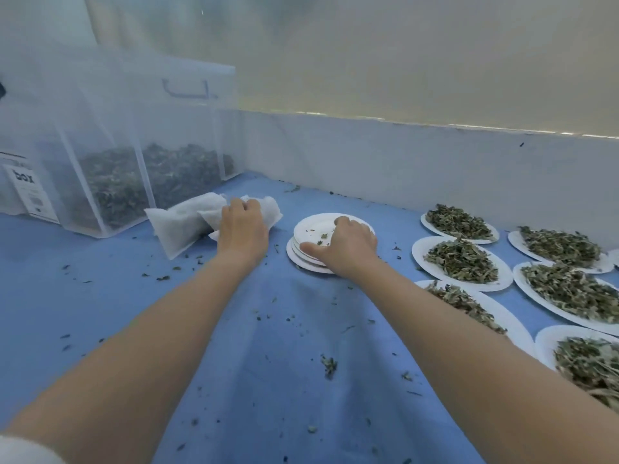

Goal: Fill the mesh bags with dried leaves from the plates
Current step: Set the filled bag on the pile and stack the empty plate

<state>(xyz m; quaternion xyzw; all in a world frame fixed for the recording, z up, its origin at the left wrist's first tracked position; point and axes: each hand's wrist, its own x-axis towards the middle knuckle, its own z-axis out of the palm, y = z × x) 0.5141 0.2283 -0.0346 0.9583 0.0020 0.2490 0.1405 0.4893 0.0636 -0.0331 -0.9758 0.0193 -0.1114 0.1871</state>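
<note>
My left hand (243, 226) lies on the white mesh bags (181, 222) beside the clear box (110, 169) of dried leaves, fingers curled over the top bag. My right hand (348, 249) rests with spread fingers on the stack of empty plates (311, 229), thumb against its rim. To the right, the plates of dried leaves (462, 259) stand on the blue cloth (284, 363).
</note>
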